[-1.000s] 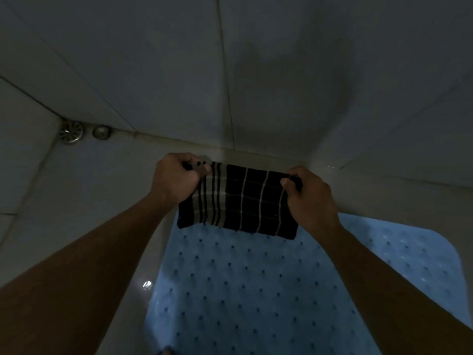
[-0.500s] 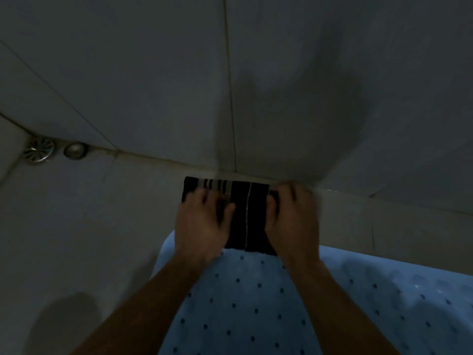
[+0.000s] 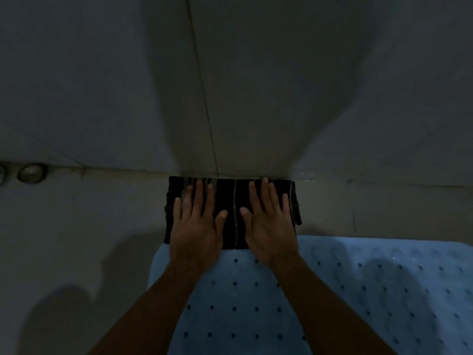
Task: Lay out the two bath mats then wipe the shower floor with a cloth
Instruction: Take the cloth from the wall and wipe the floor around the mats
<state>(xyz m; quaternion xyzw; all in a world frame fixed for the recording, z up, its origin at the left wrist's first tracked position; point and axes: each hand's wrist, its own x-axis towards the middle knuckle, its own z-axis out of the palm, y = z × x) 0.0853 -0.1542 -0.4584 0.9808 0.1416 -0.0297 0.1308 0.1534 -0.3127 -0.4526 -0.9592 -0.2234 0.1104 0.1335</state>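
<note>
Black with thin pale stripes, the folded cloth [image 3: 230, 213] lies against the wall [image 3: 256, 85], partly overlapping the blue mat [image 3: 358, 290], under my flat, spread left hand [image 3: 195, 224] and right hand [image 3: 268, 224].

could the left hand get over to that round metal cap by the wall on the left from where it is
Probably yes: the left hand lies flat on the cloth, holding nothing, and only bare floor lies between it and the cap.

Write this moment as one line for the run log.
step: wipe floor | left hand: flat on cloth | right hand: flat on cloth | cloth: on floor, between wall and mat
</note>
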